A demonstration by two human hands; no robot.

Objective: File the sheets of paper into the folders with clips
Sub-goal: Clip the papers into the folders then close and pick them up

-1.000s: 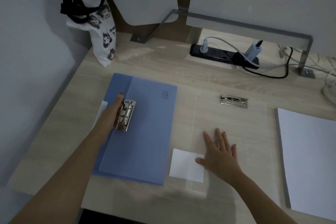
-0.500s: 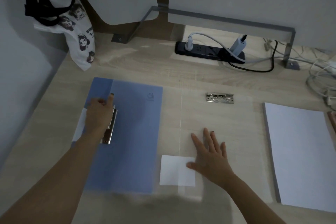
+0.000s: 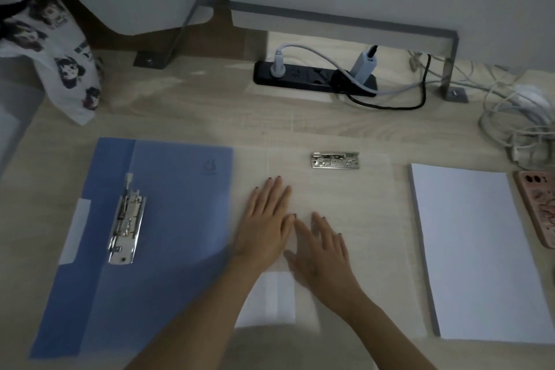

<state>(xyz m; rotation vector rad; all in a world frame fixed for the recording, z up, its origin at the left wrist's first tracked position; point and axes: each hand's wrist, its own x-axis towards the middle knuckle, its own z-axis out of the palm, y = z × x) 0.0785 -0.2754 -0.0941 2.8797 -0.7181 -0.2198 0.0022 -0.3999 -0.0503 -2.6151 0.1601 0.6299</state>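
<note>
A blue folder (image 3: 168, 234) lies on the left of the desk, and its metal clip (image 3: 126, 227) has its lever raised. To its right lies a clear translucent folder (image 3: 360, 204) with its own metal clip (image 3: 335, 160) near the far edge. My left hand (image 3: 265, 222) and my right hand (image 3: 319, 245) rest flat side by side on the clear folder, fingers straight. A white label (image 3: 270, 299) shows under the clear folder below my hands. A stack of white paper sheets (image 3: 477, 252) lies at the right.
A black power strip (image 3: 312, 78) with plugs and cables sits at the back. White cables (image 3: 522, 117) are tangled at the far right. A pink phone case (image 3: 540, 207) lies right of the paper. A printed tote bag (image 3: 57, 60) hangs at the back left.
My left hand let go of the blue folder's clip and moved right onto the clear folder, beside my right hand. The clip's lever now stands free. The camera view shifted left and closer.
</note>
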